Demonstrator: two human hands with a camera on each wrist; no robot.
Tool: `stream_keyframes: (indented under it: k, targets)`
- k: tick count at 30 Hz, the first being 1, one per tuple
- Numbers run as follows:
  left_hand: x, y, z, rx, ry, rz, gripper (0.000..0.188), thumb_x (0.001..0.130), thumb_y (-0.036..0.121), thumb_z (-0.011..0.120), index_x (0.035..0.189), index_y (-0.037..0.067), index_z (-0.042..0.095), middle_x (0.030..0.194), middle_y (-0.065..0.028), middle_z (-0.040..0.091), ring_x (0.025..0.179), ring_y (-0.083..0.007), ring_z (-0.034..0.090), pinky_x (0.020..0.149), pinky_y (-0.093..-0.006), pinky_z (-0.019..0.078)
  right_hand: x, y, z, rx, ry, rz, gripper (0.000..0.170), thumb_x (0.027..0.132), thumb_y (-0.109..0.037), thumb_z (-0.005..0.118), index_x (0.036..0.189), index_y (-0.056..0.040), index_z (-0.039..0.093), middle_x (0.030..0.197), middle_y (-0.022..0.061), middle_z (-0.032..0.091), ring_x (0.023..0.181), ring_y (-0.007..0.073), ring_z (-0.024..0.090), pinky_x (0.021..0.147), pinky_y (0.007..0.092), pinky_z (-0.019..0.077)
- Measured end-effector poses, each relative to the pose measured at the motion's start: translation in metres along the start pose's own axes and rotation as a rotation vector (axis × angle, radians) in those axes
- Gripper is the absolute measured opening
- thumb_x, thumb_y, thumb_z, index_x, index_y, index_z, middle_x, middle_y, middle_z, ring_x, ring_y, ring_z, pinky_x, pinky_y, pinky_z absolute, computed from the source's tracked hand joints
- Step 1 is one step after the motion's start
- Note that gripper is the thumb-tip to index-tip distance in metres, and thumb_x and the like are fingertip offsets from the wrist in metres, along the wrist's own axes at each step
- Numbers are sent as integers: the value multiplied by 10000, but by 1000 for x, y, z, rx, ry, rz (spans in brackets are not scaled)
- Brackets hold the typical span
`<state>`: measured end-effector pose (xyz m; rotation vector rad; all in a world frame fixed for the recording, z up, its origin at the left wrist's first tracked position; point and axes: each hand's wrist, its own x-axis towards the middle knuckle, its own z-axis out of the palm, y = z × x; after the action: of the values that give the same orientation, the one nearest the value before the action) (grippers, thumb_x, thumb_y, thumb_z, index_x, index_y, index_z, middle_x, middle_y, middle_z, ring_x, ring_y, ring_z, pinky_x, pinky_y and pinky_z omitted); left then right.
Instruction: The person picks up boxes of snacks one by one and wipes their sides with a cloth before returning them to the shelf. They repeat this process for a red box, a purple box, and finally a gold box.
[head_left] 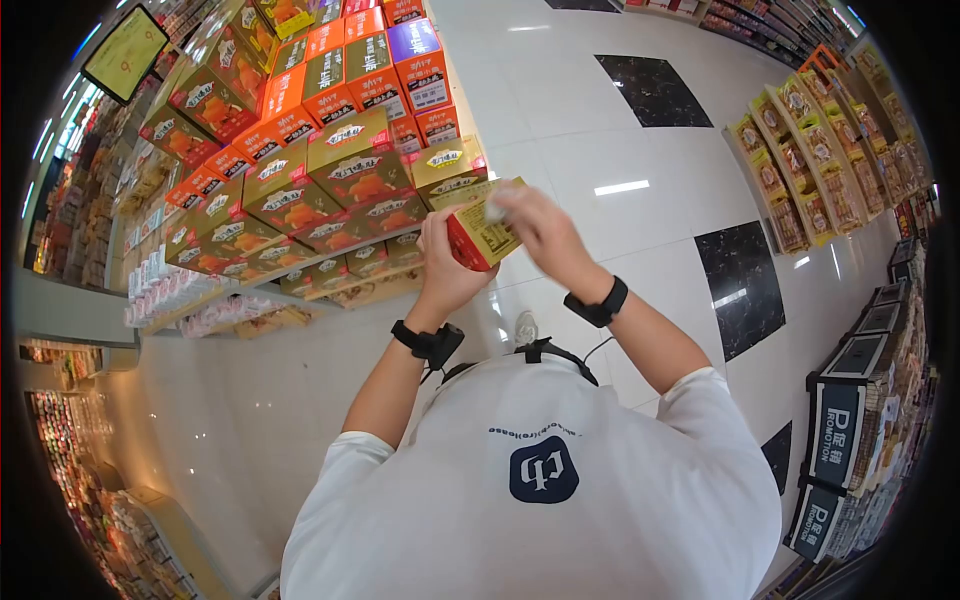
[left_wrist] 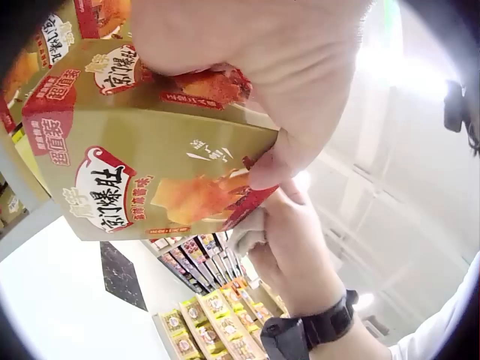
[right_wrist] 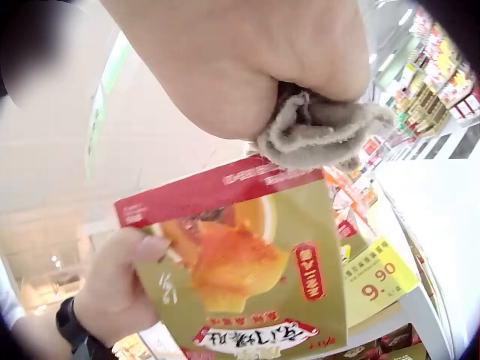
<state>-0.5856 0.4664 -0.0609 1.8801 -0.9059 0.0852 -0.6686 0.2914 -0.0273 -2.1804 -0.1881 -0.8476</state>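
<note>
In the head view my left hand [head_left: 450, 265] grips a gold and red snack box [head_left: 487, 238] beside the display. The left wrist view shows its thumb bent over one edge of the box [left_wrist: 90, 187], which carries a food picture and large dark lettering. My right hand [head_left: 548, 235] holds a bunched grey cloth [right_wrist: 322, 139] against or very close to the box's red edge. In the right wrist view the fingers curl round this cloth, and its inner part is hidden in the palm. The box is tilted between both hands.
Stacked gold boxes [head_left: 360, 165] and orange boxes [head_left: 325, 75] fill the display at my left front. A yellow price tag [right_wrist: 375, 281] hangs on its edge. Racks of packaged snacks [head_left: 815, 150] and dark promotion bins [head_left: 835, 430] stand on the right, across the tiled floor [head_left: 620, 270].
</note>
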Motion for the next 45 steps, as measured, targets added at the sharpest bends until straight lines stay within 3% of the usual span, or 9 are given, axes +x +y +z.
stream_keyframes:
  k: [7,10,20,25,30,34,38,42,45]
  targets:
    - [-1,3,-9,-577,42,-95,828,714,22,840,1378,80,349,1294,-105,525,1230,-241,555,1036,-413,472,-2,22,-31,325,240,1004,279,1049,-164,542,1307,-88,615,1226,130,659,1075,214,653,888,310,539]
    - [8,-5,-19,-859,-22,-338,786,802,-35,782,1415,52,298,1330,-114,542,1225,-207,575,1023,-346,509,-26,26,-8,423,104,527,418,1029,-259,609,1386,-59,528,1241,129,654,1133,200,619,983,308,476]
    - [2,-22,-10,-987,-141,-539,907,929,649,601,1540,75,256,1438,-75,510,1336,-193,479,1103,-361,413,-24,37,11,425,230,841,460,995,-284,657,1352,-31,515,1158,174,671,1026,199,668,879,379,532]
    - [-8,-28,-4,-1038,-115,-570,804,951,614,602,1519,113,335,1433,-56,514,1293,-164,506,1056,-331,443,-2,19,2,47,179,719,399,1013,-218,592,1365,-49,512,1299,219,592,1076,307,659,928,414,521]
    - [-20,-34,11,-984,-81,-625,685,997,553,580,1462,77,417,1397,-53,548,1231,-135,544,1007,-313,469,18,-48,29,-372,-89,-217,326,997,-164,573,1317,-102,588,1358,209,531,1245,429,530,1025,489,475]
    - [-22,-43,-8,-999,-121,-487,624,1018,528,562,1434,77,452,1368,-57,570,1203,-142,564,1001,-312,474,30,-24,35,-109,-10,243,359,950,-102,621,1308,-116,607,1433,186,504,1341,404,479,1074,492,464]
    - [-24,-52,-24,-1093,-26,-526,610,1020,512,573,1416,63,456,1328,-64,588,1195,-141,556,1024,-314,446,15,-58,58,-135,-253,-257,428,925,-24,620,1346,-81,564,1445,194,489,1322,396,502,1079,456,473]
    - [-30,-55,-42,-913,-29,-466,648,1006,528,591,1429,62,437,1345,-72,576,1215,-161,548,1033,-329,441,22,-7,63,-50,-44,208,564,841,23,669,1379,-86,541,1480,182,465,1381,394,450,1096,479,463]
    - [-29,-53,-49,-881,-11,-476,673,993,540,607,1426,52,441,1348,-76,579,1223,-159,543,1035,-331,440,10,-45,80,-160,-126,-126,511,885,10,612,1381,-89,540,1484,185,465,1380,392,453,1084,479,472]
